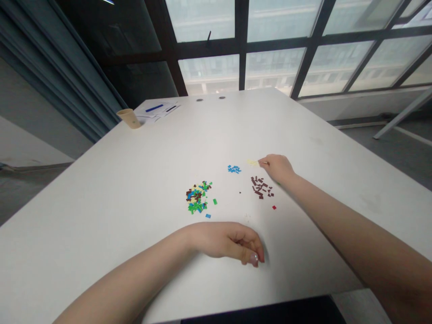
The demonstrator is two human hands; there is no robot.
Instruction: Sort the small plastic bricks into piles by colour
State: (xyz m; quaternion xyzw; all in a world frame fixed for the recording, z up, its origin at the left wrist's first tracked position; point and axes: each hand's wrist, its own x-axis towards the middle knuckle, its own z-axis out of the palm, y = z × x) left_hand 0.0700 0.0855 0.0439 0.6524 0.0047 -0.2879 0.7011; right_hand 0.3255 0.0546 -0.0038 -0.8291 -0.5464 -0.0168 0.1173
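My right hand [277,167] reaches out over the white table [135,180], its fingers pinched together at a small group of pale yellow pieces [251,162]. What the pinch holds is too small to make out. Just left of those lies a small blue group [234,169], and beside my right wrist a dark brown group [261,187]. A mixed pile of green, blue, yellow and brown pieces [197,197] sits nearer the middle. My left hand [232,243] rests curled on the table near the front edge, fingers tucked under.
A single red piece [274,207] and a few stray blue and green pieces [214,201] lie loose. A paper cup [129,118] and papers with a blue pen [155,109] sit at the far left corner. Large windows run behind the table.
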